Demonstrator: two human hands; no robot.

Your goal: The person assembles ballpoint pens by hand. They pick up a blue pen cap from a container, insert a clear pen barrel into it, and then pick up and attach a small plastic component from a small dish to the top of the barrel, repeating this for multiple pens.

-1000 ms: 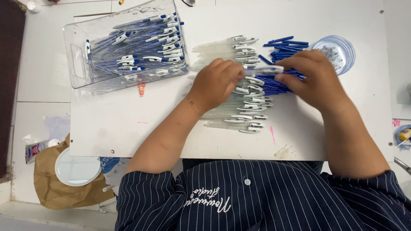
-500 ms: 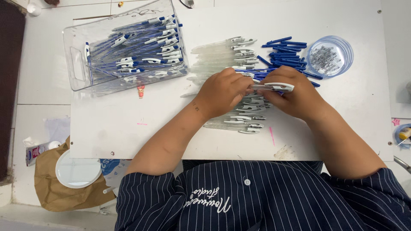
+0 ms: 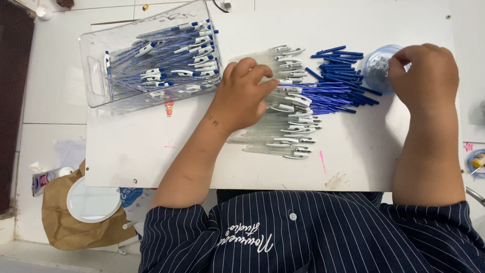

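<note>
Item: clear pen barrels [image 3: 288, 119], heaped mid-table, long axes left-right, clips pointing right. Our left hand [image 3: 242, 96] rests on them, fingers curled, pinching one barrel. Our right hand [image 3: 424, 76] dips narrowed fingertips into the small round dish [image 3: 379, 71]; its grasp we cannot tell.

One white table [image 3: 151, 151] carries one clear plastic rectangular bin [image 3: 96, 76], one small round clear plastic cup [image 3: 376, 68], one pile of clear pen barrels with white clips [image 3: 293, 126] and one pile of thin blue ink refills [image 3: 338, 83]; the pieces in each are too many to count. Two hands show, left [image 3: 242, 96] and right [image 3: 424, 76].
</note>
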